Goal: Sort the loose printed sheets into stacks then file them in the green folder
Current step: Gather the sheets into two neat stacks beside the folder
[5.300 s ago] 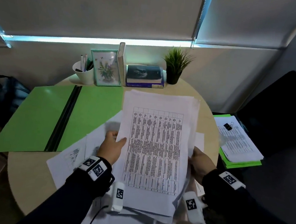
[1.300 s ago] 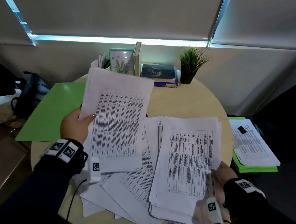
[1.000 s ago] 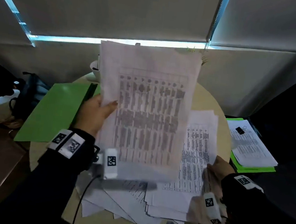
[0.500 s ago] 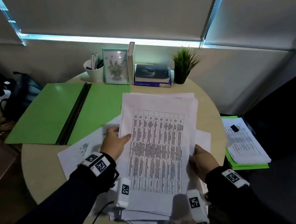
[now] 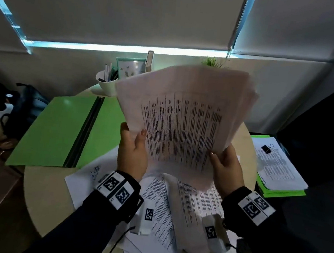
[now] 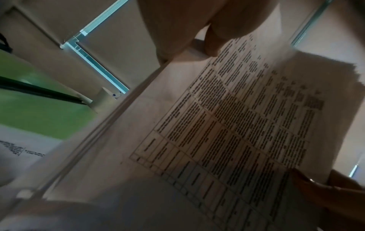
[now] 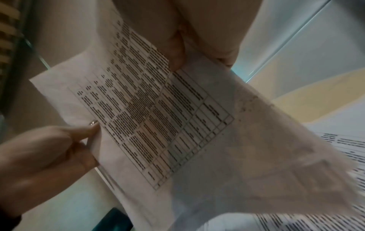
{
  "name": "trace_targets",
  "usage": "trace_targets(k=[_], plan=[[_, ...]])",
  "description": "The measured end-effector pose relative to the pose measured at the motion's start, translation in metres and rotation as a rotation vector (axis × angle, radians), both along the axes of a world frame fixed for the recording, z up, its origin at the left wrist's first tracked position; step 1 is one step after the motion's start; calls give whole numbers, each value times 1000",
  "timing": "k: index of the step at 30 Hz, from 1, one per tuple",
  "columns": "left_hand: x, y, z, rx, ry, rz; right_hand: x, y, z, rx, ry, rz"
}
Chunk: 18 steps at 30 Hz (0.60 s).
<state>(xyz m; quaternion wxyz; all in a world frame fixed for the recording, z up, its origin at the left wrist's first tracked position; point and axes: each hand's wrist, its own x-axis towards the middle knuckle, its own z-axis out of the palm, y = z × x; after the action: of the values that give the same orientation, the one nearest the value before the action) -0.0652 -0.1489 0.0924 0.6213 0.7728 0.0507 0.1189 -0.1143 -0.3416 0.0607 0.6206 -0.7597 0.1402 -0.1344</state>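
- Round and pale, the wooden table sits under a window with its blinds pulled down.
- My left hand pinches the left edge of a bundle of printed sheets. My right hand pinches the right edge.
- Both hands hold the bundle up in the air, tilted, with its top edges fanned out.
- More loose sheets lie messy on the table under my wrists.
- Off to my left, the green folder lies open and flat, with nothing in it.
- I think the fanned pages could slip out, because I only grip the edges.
- A dropped page would mix back into the messy pile.
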Motion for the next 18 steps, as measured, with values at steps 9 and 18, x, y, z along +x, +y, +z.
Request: trace_targets(k=[9,18], plan=[[2,8,-13,-53,26,-100,11,-2,11,25,-79,-25],[7,11,-17,-219,114,-144,28,-1,69,-363,-370,-5]])
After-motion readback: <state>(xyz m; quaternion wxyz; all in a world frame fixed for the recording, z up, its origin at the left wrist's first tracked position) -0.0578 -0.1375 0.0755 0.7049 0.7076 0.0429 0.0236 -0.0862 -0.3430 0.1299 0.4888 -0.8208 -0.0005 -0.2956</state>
